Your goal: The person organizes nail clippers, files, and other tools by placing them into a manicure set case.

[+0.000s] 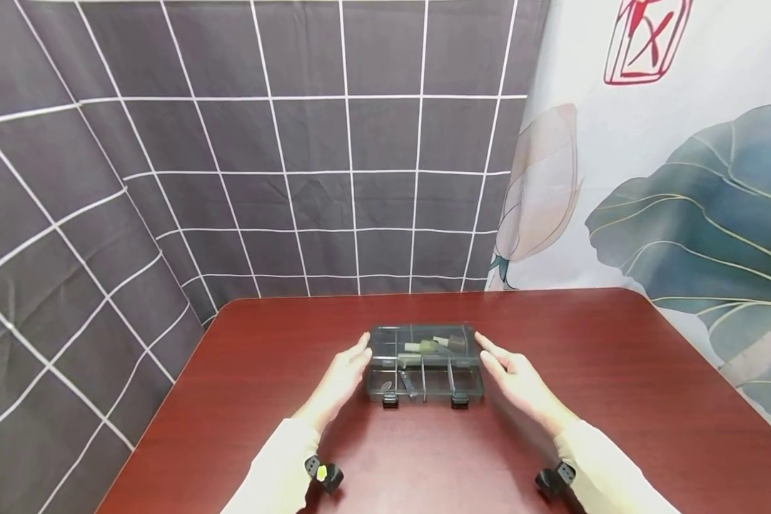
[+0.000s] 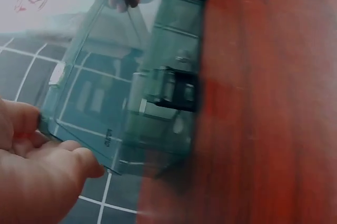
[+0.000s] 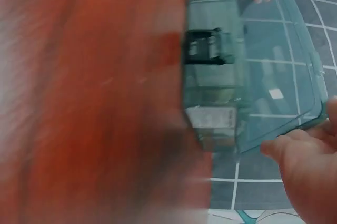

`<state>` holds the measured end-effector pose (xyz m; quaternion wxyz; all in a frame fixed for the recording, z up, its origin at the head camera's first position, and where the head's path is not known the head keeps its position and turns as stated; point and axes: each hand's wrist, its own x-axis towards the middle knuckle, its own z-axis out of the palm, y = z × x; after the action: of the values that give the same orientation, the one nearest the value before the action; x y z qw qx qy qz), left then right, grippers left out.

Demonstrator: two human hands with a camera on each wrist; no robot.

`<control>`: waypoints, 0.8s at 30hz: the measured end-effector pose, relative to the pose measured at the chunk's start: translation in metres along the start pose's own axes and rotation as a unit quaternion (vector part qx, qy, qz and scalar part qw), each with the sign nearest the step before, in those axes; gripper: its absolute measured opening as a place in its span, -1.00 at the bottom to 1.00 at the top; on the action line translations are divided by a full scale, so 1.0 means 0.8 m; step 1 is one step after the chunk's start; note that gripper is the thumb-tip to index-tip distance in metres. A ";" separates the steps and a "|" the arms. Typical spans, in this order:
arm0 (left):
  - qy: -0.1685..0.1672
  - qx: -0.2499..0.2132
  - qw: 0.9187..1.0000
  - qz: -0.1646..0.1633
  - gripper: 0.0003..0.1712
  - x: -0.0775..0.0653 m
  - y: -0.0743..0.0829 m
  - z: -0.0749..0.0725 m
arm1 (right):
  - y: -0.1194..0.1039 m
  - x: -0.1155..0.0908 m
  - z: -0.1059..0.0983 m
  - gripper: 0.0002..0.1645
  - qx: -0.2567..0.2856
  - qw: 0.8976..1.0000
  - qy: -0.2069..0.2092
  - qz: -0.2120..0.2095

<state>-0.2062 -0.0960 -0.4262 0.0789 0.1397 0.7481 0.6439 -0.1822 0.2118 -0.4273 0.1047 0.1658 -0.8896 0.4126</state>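
Observation:
A clear grey-green plastic compartment box (image 1: 379,385) stands on the table with its see-through lid (image 1: 385,339) raised at a slant. My left hand (image 1: 343,375) holds the lid's left edge; in the left wrist view the thumb (image 2: 84,161) lies at the lid's corner. On the opposite edge, my right hand (image 1: 520,382) grips the lid, its thumb (image 3: 284,147) close to the corner. Two black latches, the left latch (image 1: 390,401) and the right latch (image 1: 460,401), sit along the front. Inside show a yellow-green item (image 1: 427,347) and a slim metal piece (image 1: 407,383).
The reddish-brown table (image 1: 283,343) spreads around the box. Behind it hangs a dark grey cloth (image 1: 308,200) with white grid lines, and at the right a white cloth (image 1: 552,235) printed with leaves. Each wrist wears a small black camera, the left camera (image 1: 324,475) and right camera (image 1: 555,480).

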 end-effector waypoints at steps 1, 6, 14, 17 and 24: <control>0.000 0.031 1.000 0.006 -0.40 -0.004 -0.002 0.001 | 0.002 -0.004 0.003 -0.48 -0.016 1.000 -0.002 -0.008; -0.023 0.143 0.988 0.049 -0.41 -0.013 -0.008 0.006 | 0.009 -0.015 0.014 -0.48 -0.092 0.992 -0.005 -0.089; -0.039 0.247 0.965 0.078 -0.42 -0.011 -0.015 0.008 | 0.006 -0.017 0.019 -0.56 -0.140 0.976 -0.029 -0.163; -0.042 0.277 0.955 0.095 -0.46 -0.012 -0.017 0.009 | 0.005 -0.017 0.018 -0.59 -0.145 0.973 -0.030 -0.178; -0.085 0.401 0.896 0.171 -0.60 -0.014 -0.015 0.014 | 0.001 -0.019 0.020 -0.45 -0.188 0.969 -0.056 -0.149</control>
<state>-0.1936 -0.0903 -0.4404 -0.0318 0.3395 0.8977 0.2789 -0.1691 0.2034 -0.4431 0.1443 0.2969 -0.9208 0.2075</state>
